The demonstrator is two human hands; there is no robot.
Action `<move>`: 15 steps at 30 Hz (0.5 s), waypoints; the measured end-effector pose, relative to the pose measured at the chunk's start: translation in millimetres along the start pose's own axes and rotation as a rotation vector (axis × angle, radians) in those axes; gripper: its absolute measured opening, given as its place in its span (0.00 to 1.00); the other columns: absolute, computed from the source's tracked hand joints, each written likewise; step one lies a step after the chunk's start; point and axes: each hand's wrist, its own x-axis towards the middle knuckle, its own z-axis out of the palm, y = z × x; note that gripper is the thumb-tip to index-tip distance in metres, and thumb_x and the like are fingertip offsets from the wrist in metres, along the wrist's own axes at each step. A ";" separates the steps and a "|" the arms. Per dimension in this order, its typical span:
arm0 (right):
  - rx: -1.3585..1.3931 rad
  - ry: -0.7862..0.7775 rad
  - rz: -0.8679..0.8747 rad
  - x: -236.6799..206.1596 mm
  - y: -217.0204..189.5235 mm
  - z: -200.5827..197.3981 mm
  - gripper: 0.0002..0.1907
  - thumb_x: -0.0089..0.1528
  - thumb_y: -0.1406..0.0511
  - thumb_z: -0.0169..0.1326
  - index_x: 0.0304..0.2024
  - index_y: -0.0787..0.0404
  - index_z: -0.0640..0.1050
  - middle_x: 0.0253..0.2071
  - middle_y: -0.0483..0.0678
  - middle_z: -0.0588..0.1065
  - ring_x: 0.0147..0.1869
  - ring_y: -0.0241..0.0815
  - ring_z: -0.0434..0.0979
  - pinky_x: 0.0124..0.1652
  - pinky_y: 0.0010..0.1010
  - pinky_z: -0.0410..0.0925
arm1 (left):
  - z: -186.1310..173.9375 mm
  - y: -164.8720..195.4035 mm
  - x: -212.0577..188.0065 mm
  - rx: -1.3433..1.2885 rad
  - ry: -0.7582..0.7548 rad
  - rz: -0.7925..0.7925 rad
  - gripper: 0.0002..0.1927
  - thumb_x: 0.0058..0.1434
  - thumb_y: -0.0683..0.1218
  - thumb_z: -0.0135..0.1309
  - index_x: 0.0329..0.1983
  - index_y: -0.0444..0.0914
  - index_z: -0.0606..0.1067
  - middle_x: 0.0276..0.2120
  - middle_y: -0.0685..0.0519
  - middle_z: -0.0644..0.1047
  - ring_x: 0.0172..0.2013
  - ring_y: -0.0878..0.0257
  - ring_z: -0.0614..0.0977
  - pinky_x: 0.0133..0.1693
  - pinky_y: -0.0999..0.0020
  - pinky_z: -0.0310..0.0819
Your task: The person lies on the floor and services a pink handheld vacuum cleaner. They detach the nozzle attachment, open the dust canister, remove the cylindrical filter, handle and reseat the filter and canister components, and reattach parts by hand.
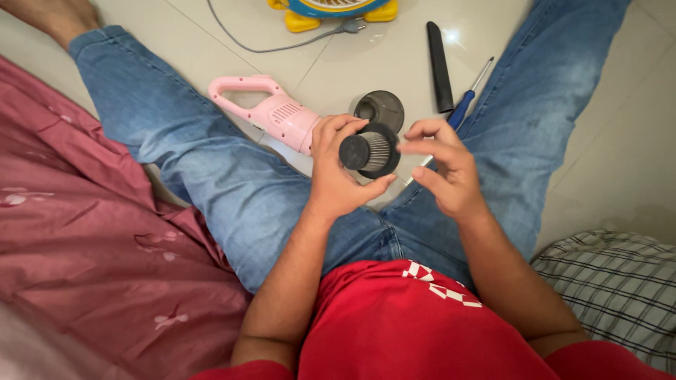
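Head view is showing the left hand (pixel 338 172) gripping a black filter (pixel 370 151) above the lap (right hand (pixel 443 165) hovering half-open, empty), so a loosening grip is risking a drop onto the floor (pixel 394 60).

The left hand (pixel 338 172) curls in a closed grip, thumb below; the right hand (pixel 443 165) hovers beside it, fingers bent.

Black cylindrical pleated filter (pixel 371 151), grey pleats w/ solid black end cap toward camera, tilted on its side, held mid-air between the legs, above white tile floor
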 end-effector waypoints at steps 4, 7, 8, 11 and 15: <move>-0.010 0.064 0.037 1.7 -3.4 2.0 0.26 0.62 0.66 0.57 0.63 0.66 0.73 0.57 0.51 0.69 0.62 0.42 0.70 0.63 0.31 0.65 | -0.8 -1.0 -0.8 0.026 -0.007 -0.010 0.41 0.41 0.51 0.75 0.58 0.38 0.72 0.58 0.46 0.71 0.62 0.47 0.69 0.65 0.51 0.64; -0.136 -0.037 -0.053 3.4 -6.1 0.2 0.19 0.62 0.70 0.58 0.56 0.64 0.79 0.53 0.52 0.73 0.57 0.43 0.74 0.58 0.29 0.66 | -1.0 -2.2 -0.9 0.013 0.008 -0.005 0.41 0.41 0.51 0.76 0.58 0.38 0.72 0.57 0.46 0.71 0.62 0.47 0.70 0.65 0.51 0.64; -0.169 -0.005 -0.041 3.4 -6.3 0.9 0.20 0.62 0.70 0.58 0.57 0.65 0.78 0.53 0.52 0.73 0.56 0.44 0.74 0.58 0.30 0.67 | -1.6 -2.6 -1.4 0.020 0.014 -0.002 0.41 0.41 0.51 0.76 0.58 0.38 0.72 0.57 0.46 0.71 0.62 0.47 0.70 0.65 0.51 0.65; -0.247 0.035 -0.047 2.6 -5.7 -0.5 0.21 0.62 0.71 0.58 0.59 0.65 0.77 0.52 0.53 0.74 0.55 0.45 0.76 0.57 0.31 0.69 | 0.8 -4.1 -0.7 0.025 0.038 0.015 0.40 0.41 0.52 0.76 0.57 0.38 0.72 0.56 0.46 0.71 0.61 0.47 0.70 0.65 0.51 0.65; -0.272 0.026 -0.006 0.9 0.6 1.4 0.23 0.63 0.70 0.58 0.62 0.64 0.76 0.55 0.53 0.74 0.56 0.44 0.76 0.58 0.31 0.69 | -0.1 -4.5 -2.0 0.041 0.050 0.002 0.40 0.42 0.52 0.76 0.57 0.38 0.72 0.56 0.47 0.71 0.61 0.47 0.71 0.65 0.52 0.66</move>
